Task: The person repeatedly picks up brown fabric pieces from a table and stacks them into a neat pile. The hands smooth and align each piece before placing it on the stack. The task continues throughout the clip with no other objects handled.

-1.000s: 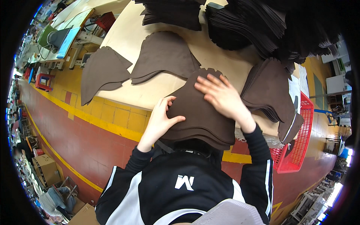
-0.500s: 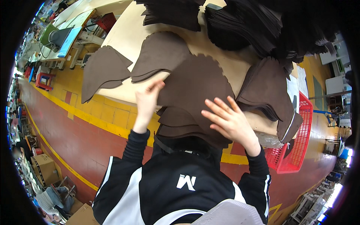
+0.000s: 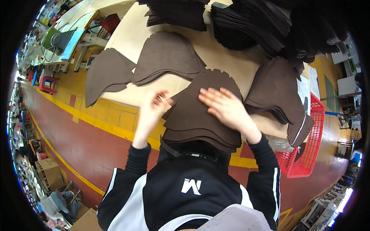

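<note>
Lower left: one cardboard box. Upper left: one red basket, contents too small to tell. Left of centre, on pale table: two brown piles. Left hand, blurred, fingers half-curled, clamped on nothing visible. Frame centre: one brown stack, under right hand, flat on top, fingers nearly together. Just beside, crowding: one more pile. Upper right: dark heaps. Far right: one red crate, dark piece inside.
</note>
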Demonstrator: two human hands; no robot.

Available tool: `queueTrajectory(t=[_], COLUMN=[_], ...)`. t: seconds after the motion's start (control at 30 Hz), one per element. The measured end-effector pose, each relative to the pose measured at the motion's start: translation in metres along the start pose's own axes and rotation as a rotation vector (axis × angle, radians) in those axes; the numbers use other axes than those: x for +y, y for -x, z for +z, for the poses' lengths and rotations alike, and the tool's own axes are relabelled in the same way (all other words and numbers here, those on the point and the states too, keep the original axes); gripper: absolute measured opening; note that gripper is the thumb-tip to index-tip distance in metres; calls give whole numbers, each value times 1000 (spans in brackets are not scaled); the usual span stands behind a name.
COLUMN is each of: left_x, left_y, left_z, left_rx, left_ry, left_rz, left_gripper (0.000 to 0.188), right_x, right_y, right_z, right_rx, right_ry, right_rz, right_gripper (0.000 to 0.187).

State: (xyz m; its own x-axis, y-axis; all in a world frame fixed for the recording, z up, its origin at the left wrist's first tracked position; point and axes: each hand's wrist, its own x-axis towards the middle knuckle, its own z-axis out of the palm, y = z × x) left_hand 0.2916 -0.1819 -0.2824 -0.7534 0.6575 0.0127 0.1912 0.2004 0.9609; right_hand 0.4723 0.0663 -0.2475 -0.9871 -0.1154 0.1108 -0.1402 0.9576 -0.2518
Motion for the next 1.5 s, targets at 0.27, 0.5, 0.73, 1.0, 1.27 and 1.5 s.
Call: queueTrajectory(t=[0.27, 0.5, 0.73, 1.0, 1.27, 1.5], left_x=[18, 15, 22, -7, 21, 19], left_y=[15, -15, -83, -88, 1, 7], left_z=[37, 22, -25, -65, 13, 27], left_rx=[-93, 120, 276, 388, -88, -177], left_ry=[-122, -123, 186, -258, -198, -83], left_rz=[-147, 4, 120, 247, -12, -186], left_gripper=[56, 23, 27, 41, 42, 51], right_x=[88, -12, -61, -33, 57, 50], right_y=[-53, 17, 57, 22, -44, -26], right_z=[-4, -31, -3, 13, -4, -13], right_rx=[182, 156, -73, 9, -44, 330], right_ry=[236, 66, -71, 44, 67, 321], right_rz=[264, 33, -7, 37, 284, 358], right_gripper=[50, 56, 54, 49, 48, 47])
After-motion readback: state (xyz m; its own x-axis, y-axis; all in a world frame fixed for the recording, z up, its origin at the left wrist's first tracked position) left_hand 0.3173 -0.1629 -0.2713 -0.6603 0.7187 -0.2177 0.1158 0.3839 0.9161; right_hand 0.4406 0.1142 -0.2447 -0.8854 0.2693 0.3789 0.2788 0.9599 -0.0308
